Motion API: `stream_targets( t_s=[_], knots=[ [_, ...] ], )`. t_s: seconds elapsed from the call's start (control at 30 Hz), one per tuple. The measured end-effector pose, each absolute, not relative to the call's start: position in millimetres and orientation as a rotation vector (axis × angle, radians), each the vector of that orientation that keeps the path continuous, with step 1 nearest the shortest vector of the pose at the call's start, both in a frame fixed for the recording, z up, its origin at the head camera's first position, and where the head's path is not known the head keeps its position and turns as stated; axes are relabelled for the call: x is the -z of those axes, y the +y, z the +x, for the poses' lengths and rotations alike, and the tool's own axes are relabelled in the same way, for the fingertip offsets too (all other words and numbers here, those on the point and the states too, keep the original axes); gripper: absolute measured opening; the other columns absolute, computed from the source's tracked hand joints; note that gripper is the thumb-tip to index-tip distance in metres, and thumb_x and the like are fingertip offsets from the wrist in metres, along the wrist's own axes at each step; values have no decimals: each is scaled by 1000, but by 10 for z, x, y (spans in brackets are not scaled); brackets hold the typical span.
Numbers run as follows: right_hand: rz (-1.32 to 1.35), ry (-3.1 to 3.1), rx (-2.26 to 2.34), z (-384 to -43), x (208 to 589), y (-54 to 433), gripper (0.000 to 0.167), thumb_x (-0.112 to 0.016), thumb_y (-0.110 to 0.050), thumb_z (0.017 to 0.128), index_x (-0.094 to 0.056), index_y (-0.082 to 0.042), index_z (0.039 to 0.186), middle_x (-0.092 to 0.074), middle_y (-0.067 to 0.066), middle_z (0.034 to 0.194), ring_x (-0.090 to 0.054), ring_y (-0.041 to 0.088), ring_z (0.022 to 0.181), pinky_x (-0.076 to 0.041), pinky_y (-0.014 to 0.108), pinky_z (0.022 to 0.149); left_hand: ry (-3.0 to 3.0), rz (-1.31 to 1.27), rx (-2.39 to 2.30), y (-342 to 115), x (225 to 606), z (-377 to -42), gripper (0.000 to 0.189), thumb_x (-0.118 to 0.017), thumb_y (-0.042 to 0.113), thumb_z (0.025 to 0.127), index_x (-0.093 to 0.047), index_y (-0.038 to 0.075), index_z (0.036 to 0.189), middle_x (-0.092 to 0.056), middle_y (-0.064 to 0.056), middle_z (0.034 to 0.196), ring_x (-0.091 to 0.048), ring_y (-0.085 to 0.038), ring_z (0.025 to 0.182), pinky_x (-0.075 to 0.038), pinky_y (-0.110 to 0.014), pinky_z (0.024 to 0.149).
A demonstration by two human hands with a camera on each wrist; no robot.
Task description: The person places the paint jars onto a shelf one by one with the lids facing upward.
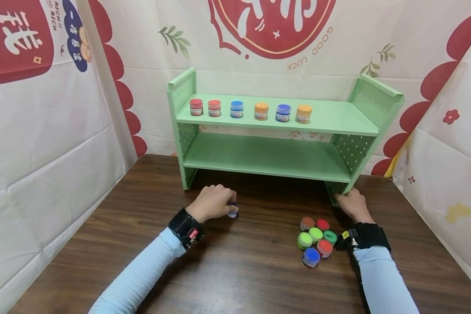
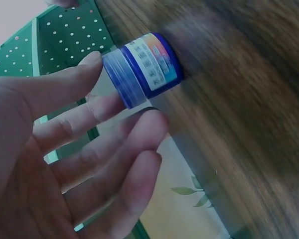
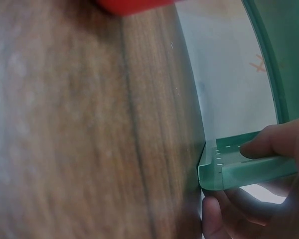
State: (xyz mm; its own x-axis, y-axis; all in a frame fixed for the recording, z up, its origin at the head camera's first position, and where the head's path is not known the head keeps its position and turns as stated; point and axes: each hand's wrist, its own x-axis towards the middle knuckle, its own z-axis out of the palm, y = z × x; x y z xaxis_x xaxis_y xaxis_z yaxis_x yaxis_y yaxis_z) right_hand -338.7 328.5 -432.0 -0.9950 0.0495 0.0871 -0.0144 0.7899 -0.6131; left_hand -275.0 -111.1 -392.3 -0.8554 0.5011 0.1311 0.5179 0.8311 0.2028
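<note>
My left hand [image 1: 216, 201] pinches a small blue paint jar [image 2: 149, 67] by its lid, between thumb and index finger; the other fingers curve loosely beside it. The jar is upright at the tabletop, and whether its base touches the wood I cannot tell. At the right, my right hand [image 1: 354, 205] grips the lower right leg [image 3: 254, 172] of the green shelf [image 1: 267, 155], thumb on one side and fingers on the other. Left of the right wrist stands a cluster of several jars, including a blue jar [image 1: 311, 257] and a dark green jar [image 1: 329, 237].
On the upper board stand several jars in a row, from a red jar [image 1: 196, 107] at the left to an orange jar [image 1: 304, 114]. The brown wooden table [image 1: 235, 270] carries the shelf. Printed cloth [image 1: 70, 144] hangs around the back and sides.
</note>
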Motion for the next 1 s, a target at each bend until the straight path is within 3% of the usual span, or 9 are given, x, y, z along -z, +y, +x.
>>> stream_targets(
  t_s=[0.27, 0.63, 1.0],
  knots=[
    [-24, -2881, -988, -3397, 4322, 3280, 47, -49, -28, 103, -49, 9, 132, -56, 33, 123, -52, 42, 101, -47, 53, 85, -2981, -911, 443, -1166, 3869, -2762, 27, -80, 25, 91, -78, 16, 117, -78, 1, 101, -68, -10, 85, -55, -31, 71],
    [-15, -2873, -975, -3388, 4315, 3277, 46, -50, -27, 103, -50, 9, 131, -56, 35, 123, -53, 44, 102, -47, 56, 86, -2968, -913, 402, -1124, 3895, -2762, 12, -80, 25, 91, -79, 19, 101, -67, 8, 81, -55, -8, 69, -45, -25, 57],
    [-28, -2873, -1000, -3380, 4315, 3276, 46, -50, -27, 103, -49, 9, 131, -55, 33, 120, -51, 42, 100, -46, 53, 84, -2941, -907, 356, -1095, 3919, -2732, 16, -78, 26, 92, -77, 15, 104, -69, 5, 86, -58, -7, 70, -47, -23, 58]
  ],
)
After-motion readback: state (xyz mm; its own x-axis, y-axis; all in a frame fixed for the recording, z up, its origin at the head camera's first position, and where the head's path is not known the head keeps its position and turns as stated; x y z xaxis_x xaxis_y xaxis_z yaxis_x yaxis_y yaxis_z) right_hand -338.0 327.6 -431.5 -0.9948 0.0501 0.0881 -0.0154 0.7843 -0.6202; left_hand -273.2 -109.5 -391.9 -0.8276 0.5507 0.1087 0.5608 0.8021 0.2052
